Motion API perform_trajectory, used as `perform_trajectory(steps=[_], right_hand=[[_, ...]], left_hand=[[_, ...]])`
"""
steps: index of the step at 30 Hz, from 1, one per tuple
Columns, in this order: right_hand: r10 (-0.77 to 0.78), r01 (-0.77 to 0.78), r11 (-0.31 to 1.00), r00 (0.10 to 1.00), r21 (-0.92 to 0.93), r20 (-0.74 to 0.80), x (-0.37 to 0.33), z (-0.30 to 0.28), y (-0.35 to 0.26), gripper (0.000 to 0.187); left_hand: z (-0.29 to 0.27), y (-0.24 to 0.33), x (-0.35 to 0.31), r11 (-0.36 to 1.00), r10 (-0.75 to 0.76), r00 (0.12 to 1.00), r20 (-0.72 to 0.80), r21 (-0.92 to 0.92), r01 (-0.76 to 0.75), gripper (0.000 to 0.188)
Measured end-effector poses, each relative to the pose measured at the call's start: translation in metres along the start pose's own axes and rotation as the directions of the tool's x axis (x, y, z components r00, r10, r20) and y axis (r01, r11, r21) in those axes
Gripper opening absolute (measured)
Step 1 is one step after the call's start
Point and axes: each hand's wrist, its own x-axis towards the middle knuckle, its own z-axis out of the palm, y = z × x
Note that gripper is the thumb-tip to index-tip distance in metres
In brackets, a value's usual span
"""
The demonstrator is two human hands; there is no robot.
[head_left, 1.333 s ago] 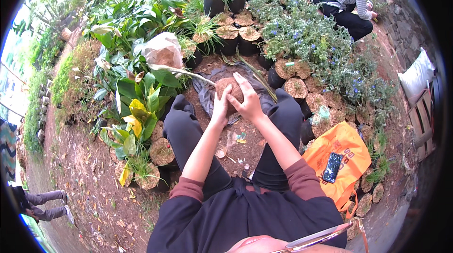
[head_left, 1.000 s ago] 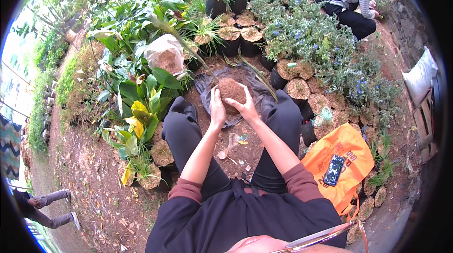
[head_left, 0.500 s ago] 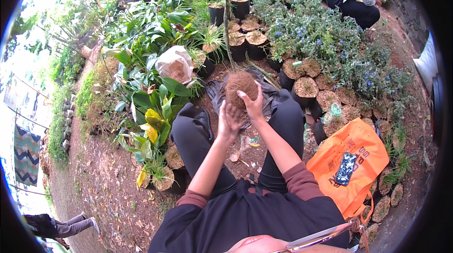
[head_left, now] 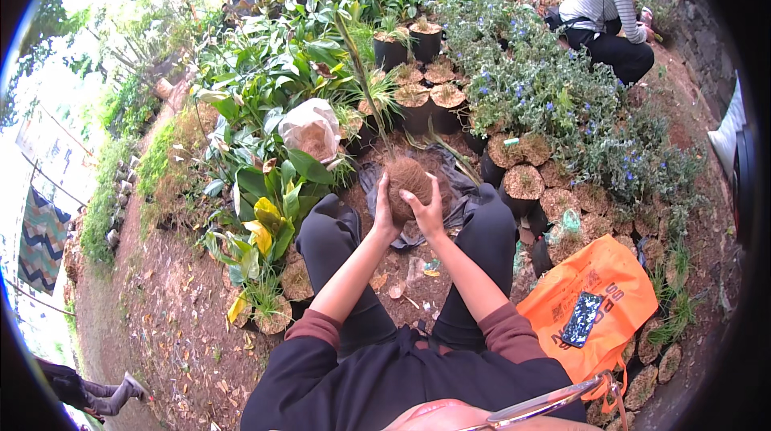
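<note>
Between my knees I hold a round ball of brown fibre (head_left: 409, 180), its surface hairy like coconut husk. My left hand (head_left: 385, 212) presses against the ball's left side, fingers pointing up. My right hand (head_left: 428, 210) cups its right side, with the thumb across the near face. A long greenish stem (head_left: 361, 69) rises behind the ball; whether it comes out of the ball I cannot tell. Beneath and around lies a crumpled dark plastic sheet (head_left: 459, 210) with brown soil on it.
To the left, a white bag (head_left: 299, 119) holding brown fibre sits among leafy plants (head_left: 249, 190). Several potted plants (head_left: 522, 182) stand at the right. An orange bag (head_left: 622, 274) bears a speckled phone (head_left: 583, 318). Another person (head_left: 606, 13) crouches at far right.
My left hand, earlier held partly off the ball with the palm turned up, now lies against its side. The ball sits lower in view, and the view has tilted somewhat.
</note>
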Motion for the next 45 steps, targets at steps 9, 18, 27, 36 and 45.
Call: perform_trajectory(steps=[9,18,27,36,45], right_hand=[[-0.241,0.257,0.797,0.965,-0.547,0.101,0.001,-0.002,-0.012,0.085],[0.051,-0.061,0.998,0.961,0.031,0.272,0.007,0.007,-0.001,0.067],[0.197,-0.235,0.943,0.965,0.234,0.176,-0.006,0.015,0.002,0.058],[0.290,-0.252,0.901,0.955,0.353,-0.056,0.002,0.007,0.019,0.046],[0.091,-0.092,0.978,0.996,0.185,0.011,-0.008,0.010,0.026,0.053]], left_hand=[[-0.030,-0.005,0.003,0.986,-0.058,0.998,-0.014,-0.156,0.055,0.056],[-0.033,0.005,-0.006,0.981,-0.076,0.997,-0.011,-0.181,0.073,0.060],[-0.089,-0.038,0.032,0.970,0.119,0.983,-0.141,0.226,-0.085,0.054],[-0.054,0.008,0.008,0.319,0.784,0.608,-0.124,0.921,-0.225,0.053],[-0.034,-0.002,0.000,0.452,0.577,0.775,0.259,0.688,-0.567,0.053]])
